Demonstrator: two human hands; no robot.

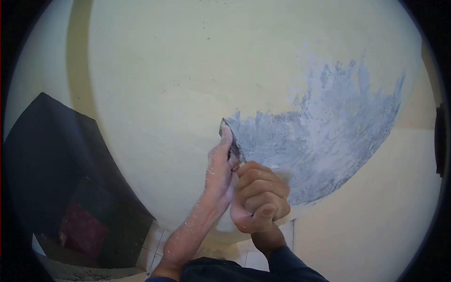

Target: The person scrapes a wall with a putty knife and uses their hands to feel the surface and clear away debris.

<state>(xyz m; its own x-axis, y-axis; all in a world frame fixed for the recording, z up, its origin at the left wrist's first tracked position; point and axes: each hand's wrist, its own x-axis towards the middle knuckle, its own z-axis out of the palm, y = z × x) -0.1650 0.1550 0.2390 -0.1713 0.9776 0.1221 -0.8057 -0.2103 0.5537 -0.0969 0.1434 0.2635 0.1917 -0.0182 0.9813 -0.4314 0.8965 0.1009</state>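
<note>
A scraper (236,148) with a dark flat blade stands against the pale yellow wall (155,70), its edge at the left end of a rough grey patch (329,131). My right hand (261,195) is closed in a fist around the handle, which is mostly hidden by the fingers. Further up, my left hand (218,164) is closed on the blade, with the thumb laid along it toward the upper corner; its other fingers are largely out of sight. White specks of dust cling to my left hand and forearm.
A dark opening (42,155) with a dark red panel (84,230) lies at the left. Pale floor tiles (251,258) show below. On the right, another wall (366,221) meets the patch's edge, and a dark object (440,141) sits at the far right.
</note>
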